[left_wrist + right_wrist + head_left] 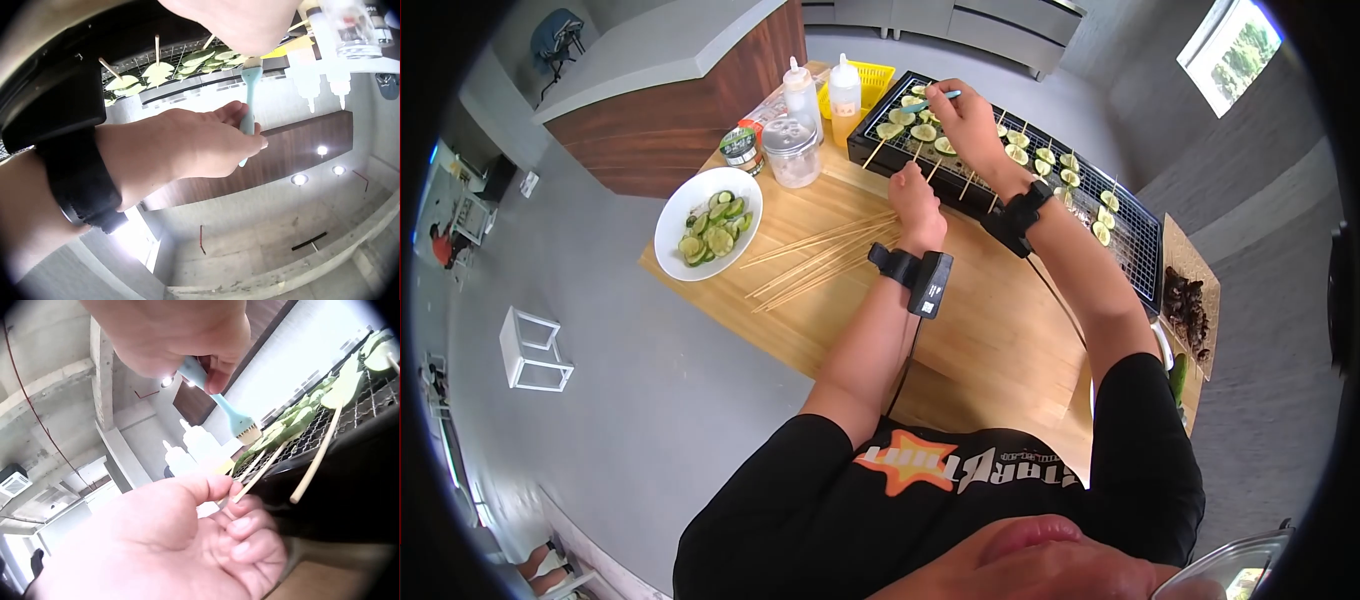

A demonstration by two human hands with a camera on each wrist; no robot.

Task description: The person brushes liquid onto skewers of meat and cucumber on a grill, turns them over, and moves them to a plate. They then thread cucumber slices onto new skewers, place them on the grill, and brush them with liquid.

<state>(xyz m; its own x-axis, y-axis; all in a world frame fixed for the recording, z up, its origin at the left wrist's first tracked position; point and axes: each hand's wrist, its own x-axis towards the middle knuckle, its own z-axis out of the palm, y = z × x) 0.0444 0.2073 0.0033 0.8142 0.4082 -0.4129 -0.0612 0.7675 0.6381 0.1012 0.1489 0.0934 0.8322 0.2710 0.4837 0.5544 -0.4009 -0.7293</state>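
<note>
My right hand [970, 125] grips a light-blue basting brush [232, 415] over the far left part of the black grill [1135, 235]. The brush's pale bristles are right at the sliced green vegetable rounds [294, 425] in the right wrist view. At the grill's near edge, my left hand [918, 212] pinches the bare end of a wooden skewer [259, 475] between thumb and forefinger, its other fingers curled. Rows of skewered rounds [1017, 148] lie along the wire mesh, their stick ends reaching over the near rim.
Loose bamboo skewers [815, 265] lie on the wooden table [980, 330]. A white bowl [668, 225] of sliced rounds stands at the left. Behind it are a jar [792, 155], squeeze bottles [845, 95] and a yellow basket [875, 78]. Dark pieces [1185, 305] lie on a board beyond the grill's right end.
</note>
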